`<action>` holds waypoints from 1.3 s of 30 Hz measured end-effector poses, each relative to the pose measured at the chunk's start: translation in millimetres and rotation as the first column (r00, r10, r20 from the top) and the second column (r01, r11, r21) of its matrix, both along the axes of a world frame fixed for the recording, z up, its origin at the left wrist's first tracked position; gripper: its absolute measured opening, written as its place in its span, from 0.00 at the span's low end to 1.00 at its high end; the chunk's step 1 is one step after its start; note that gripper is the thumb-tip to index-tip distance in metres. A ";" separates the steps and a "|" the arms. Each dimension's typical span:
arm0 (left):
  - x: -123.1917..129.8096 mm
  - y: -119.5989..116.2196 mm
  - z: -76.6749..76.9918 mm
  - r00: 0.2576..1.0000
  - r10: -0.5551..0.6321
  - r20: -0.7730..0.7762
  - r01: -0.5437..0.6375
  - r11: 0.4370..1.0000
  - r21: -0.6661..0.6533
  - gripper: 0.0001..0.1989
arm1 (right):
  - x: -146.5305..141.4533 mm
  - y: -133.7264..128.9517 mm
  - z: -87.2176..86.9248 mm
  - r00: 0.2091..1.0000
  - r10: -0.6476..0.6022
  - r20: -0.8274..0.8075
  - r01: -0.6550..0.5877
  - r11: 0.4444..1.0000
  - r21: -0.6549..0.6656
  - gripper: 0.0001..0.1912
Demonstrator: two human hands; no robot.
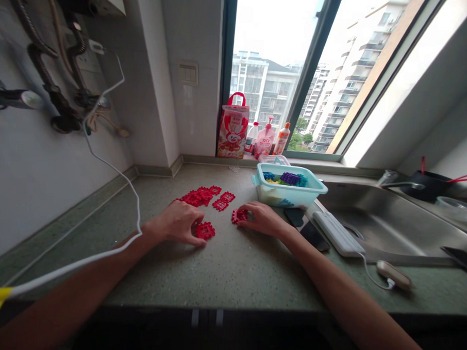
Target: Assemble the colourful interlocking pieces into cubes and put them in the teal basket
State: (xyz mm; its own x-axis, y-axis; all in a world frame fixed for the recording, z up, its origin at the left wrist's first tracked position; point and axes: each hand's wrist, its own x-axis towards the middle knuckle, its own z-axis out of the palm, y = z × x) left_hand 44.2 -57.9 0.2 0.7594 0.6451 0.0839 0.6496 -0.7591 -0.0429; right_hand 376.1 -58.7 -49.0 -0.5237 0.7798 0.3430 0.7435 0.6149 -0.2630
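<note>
On the green-grey countertop, my left hand (181, 221) is closed with thumb and fingers around the left side of a red square building piece (205, 230), which has notched edges and an open middle. My right hand (263, 218) pinches another red notched piece (238, 216) at its right side, low over the counter. Just behind my left hand lies a pile of similar red pieces (198, 196). Between the pile and my right hand, two more red pieces (223, 200) lie flat.
A light-blue tub (290, 199) with blue, purple and yellow pieces stands behind my right hand. A dark phone (314, 235), a white power strip (338, 235) and a steel sink (390, 218) are at right. A white cable (137, 207) crosses over my left forearm. Bottles (265, 140) line the windowsill.
</note>
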 end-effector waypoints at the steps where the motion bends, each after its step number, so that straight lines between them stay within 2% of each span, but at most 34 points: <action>1: 0.6 0.0 -1.0 1.000 0.004 0.002 -0.004 1.000 -0.005 0.26 | -0.4 -0.5 0.3 1.000 -0.009 0.014 0.009 1.000 0.008 0.22; 5: 5.0 2.0 -10.4 0.999 0.044 0.025 -0.043 0.999 -0.029 0.21 | -2.0 -1.6 1.3 1.000 -0.015 0.016 0.015 1.000 0.005 0.18; 10: 17.8 1.6 -24.0 0.984 0.132 0.122 -0.119 0.987 -0.111 0.23 | -3.1 -3.3 3.8 0.999 0.019 -0.039 -0.018 1.000 0.024 0.17; 16: 34.6 -5.2 -27.6 0.961 0.123 0.248 -0.069 0.974 -0.217 0.21 | -24.9 -18.8 10.2 0.961 0.203 -0.189 -0.186 0.977 0.103 0.17; 18: 36.9 -5.3 -29.7 0.959 0.105 0.263 -0.045 0.973 -0.228 0.21 | -35.1 -23.7 8.4 0.954 0.246 -0.171 -0.227 0.966 0.122 0.17; 22: 38.5 -4.5 -34.2 0.964 0.105 0.245 -0.052 0.975 -0.215 0.24 | -47.5 -27.1 1.7 0.961 0.253 -0.108 -0.240 0.963 0.123 0.16; 24: 35.4 -2.8 -31.3 0.970 0.095 0.222 -0.048 0.977 -0.208 0.31 | -49.4 -27.5 0.6 0.960 0.265 -0.091 -0.257 0.962 0.093 0.16; 26: 25.3 1.9 -21.9 0.980 0.073 0.187 -0.035 0.979 -0.202 0.39 | -49.9 -28.5 1.8 0.957 0.277 -0.089 -0.273 0.961 0.052 0.15; 27: 16.7 6.0 -15.0 0.983 0.074 0.171 -0.041 0.981 -0.191 0.40 | -49.8 -29.2 2.9 0.955 0.281 -0.092 -0.279 0.960 0.032 0.15; 29: -6.9 17.7 0.9 0.981 0.128 0.144 -0.107 0.984 -0.145 0.35 | -49.8 -30.8 5.3 0.953 0.287 -0.096 -0.288 0.958 0.005 0.15; 31: -35.3 33.1 14.6 0.963 0.236 0.130 -0.228 0.971 -0.074 0.28 | -50.3 -32.2 6.6 0.956 0.280 -0.088 -0.282 0.959 -0.012 0.16; 33: -61.7 49.5 21.1 0.936 0.332 0.114 -0.328 0.943 -0.056 0.25 | -51.3 -32.8 6.5 0.966 0.249 -0.067 -0.252 0.967 -0.035 0.18; 36: -86.1 69.6 14.8 0.928 0.359 0.101 -0.344 0.928 -0.140 0.27 | -53.1 -32.4 4.5 0.979 0.199 -0.048 -0.202 0.978 -0.060 0.19; 39: -91.8 81.4 -0.4 0.940 0.333 0.070 -0.308 0.920 -0.242 0.33 | -53.6 -31.9 2.8 0.980 0.191 -0.051 -0.194 0.979 -0.059 0.16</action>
State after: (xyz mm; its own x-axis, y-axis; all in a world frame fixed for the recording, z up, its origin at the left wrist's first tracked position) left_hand -47.6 23.5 -0.3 0.5031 0.8639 -0.0222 0.8509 -0.4907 0.1878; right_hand 322.4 -90.6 -46.2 -0.6513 0.6867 0.3228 0.5993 0.7265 -0.3362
